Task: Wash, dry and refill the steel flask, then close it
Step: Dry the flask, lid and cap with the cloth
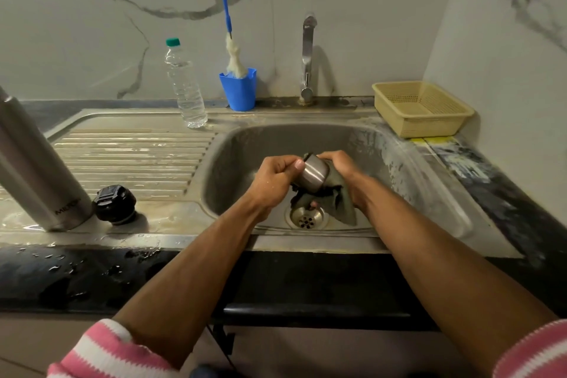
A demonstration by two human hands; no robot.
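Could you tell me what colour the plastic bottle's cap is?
Green; the bottle cap shows clearly in the head view.

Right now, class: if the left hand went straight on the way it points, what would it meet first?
The steel cup it already holds; beyond that, probably the cloth and the right hand.

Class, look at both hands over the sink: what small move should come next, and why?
Probably turn the steel cup in the left hand so the cloth in the right hand wipes the rest of it. The cloth covers only one side, and the flask and black stopper wait on the drainboard.
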